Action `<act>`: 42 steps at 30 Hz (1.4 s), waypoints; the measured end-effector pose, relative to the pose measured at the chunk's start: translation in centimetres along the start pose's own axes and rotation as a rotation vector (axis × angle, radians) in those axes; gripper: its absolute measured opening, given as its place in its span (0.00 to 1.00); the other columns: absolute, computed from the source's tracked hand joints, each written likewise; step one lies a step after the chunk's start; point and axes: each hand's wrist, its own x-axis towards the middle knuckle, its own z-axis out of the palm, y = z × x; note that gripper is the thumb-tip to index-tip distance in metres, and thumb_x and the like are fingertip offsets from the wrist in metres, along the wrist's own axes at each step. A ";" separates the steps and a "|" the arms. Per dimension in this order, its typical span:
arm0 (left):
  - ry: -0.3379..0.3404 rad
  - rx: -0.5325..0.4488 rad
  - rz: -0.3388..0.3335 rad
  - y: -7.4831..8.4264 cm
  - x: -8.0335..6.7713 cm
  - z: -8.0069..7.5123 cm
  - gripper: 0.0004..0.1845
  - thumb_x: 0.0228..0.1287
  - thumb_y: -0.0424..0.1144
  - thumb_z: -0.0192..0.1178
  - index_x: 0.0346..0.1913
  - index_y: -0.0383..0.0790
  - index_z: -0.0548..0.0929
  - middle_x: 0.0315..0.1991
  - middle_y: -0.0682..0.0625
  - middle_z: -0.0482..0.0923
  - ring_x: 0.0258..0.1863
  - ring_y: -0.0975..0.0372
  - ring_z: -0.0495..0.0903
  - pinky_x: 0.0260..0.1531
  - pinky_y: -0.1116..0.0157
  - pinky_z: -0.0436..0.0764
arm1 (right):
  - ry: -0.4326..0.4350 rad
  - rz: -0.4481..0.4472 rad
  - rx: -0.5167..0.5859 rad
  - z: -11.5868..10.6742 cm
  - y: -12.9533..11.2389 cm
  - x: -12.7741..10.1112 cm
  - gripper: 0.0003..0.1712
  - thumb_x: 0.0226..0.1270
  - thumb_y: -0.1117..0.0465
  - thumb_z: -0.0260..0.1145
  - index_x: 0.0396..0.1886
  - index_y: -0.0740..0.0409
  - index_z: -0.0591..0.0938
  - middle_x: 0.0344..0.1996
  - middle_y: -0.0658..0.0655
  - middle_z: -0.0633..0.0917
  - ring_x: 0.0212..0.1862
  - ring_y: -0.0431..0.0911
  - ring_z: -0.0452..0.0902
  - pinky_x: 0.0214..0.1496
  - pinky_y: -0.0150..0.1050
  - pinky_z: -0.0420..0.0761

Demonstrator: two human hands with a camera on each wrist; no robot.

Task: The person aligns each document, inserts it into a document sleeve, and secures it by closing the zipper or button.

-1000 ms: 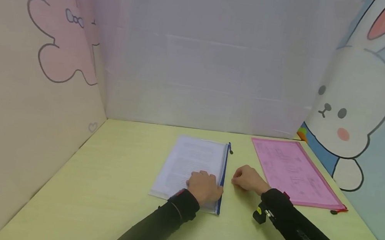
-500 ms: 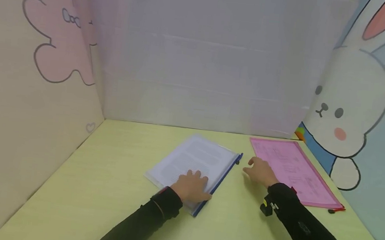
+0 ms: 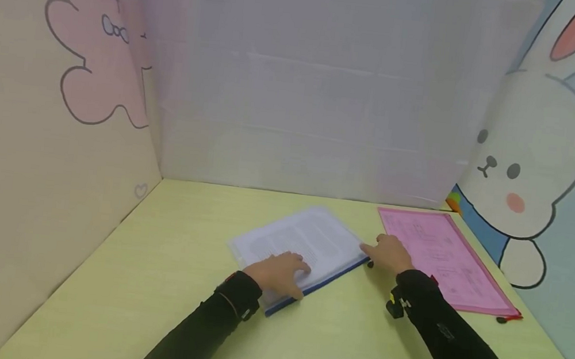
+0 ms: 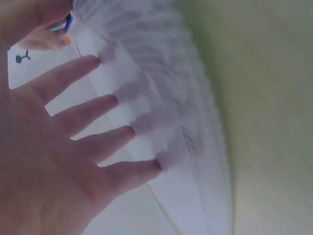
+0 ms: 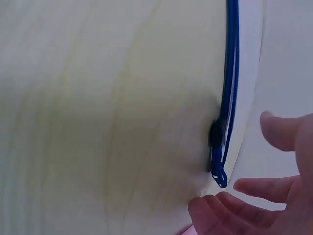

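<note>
Glossy clear plastic pouch (image 3: 307, 245), matt wood-look table (image 3: 153, 282)

We note a pale yellow-green tabletop (image 3: 163, 283). On it lie two flat items, near each other: a clear pouch (image 3: 302, 247) with papers, blue-zipped, mid-table; a pink pouch (image 3: 446, 258) to its right.

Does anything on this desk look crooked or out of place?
Only the clear zip pouch with the blue zipper stands out: it lies at a slant to the desk edge, while the pink pouch beside it lies straighter. The left hand rests flat on it; the right hand is at its zipper end. Nothing looks spilled or damaged.
</note>
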 end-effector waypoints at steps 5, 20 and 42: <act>-0.019 -0.035 0.027 -1.1 0.2 -0.2 0.32 0.58 0.47 0.71 0.67 0.50 0.79 0.74 0.48 0.66 0.76 0.54 0.59 0.72 0.43 0.57 | 0.034 -0.048 -0.054 0.9 0.2 0.0 0.13 0.67 0.61 0.62 0.33 0.70 0.79 0.29 0.61 0.78 0.31 0.53 0.72 0.34 0.47 0.75; -0.036 -0.062 -0.014 -1.2 0.6 -0.5 0.34 0.57 0.47 0.71 0.69 0.49 0.78 0.75 0.47 0.64 0.77 0.52 0.59 0.73 0.44 0.57 | 0.051 -0.119 -0.046 0.2 0.4 -0.4 0.06 0.57 0.73 0.59 0.28 0.72 0.82 0.25 0.59 0.82 0.28 0.51 0.75 0.33 0.47 0.80; -0.023 0.036 -0.125 -0.6 0.6 -0.6 0.32 0.68 0.51 0.65 0.73 0.53 0.73 0.78 0.47 0.61 0.78 0.51 0.57 0.73 0.49 0.60 | -0.054 -0.104 -0.376 1.3 -0.6 -0.2 0.12 0.68 0.65 0.52 0.33 0.66 0.80 0.30 0.63 0.82 0.30 0.53 0.75 0.33 0.54 0.80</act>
